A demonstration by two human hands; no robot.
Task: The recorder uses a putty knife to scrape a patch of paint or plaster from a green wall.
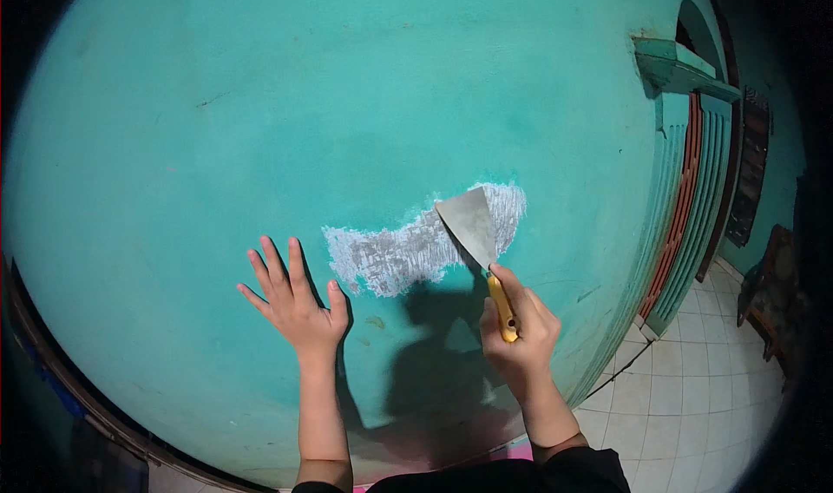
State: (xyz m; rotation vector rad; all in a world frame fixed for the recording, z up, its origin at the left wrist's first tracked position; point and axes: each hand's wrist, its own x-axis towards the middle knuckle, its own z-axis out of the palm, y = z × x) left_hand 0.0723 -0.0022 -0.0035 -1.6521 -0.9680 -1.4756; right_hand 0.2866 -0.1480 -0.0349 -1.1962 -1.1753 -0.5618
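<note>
In front of me stands a turquoise painted wall (260,128). A ragged patch of scraped surface (390,254), white and grey, runs across its middle and rises toward the right. My right hand (525,324) is closed round the yellow handle of a putty knife (471,224). Its wide metal blade points up and to the left, over the right part of the patch; whether the edge touches the wall I cannot tell. My left hand (299,306) lies flat on the wall with fingers spread, left of the patch and holding nothing.
At the right a turquoise ledge (685,72) juts out above a fluted column (672,215) with reddish-brown stripes. White floor tiles (668,397) extend at lower right, with dark wooden furniture (770,298) by the far edge. A shadow falls on the wall below the patch.
</note>
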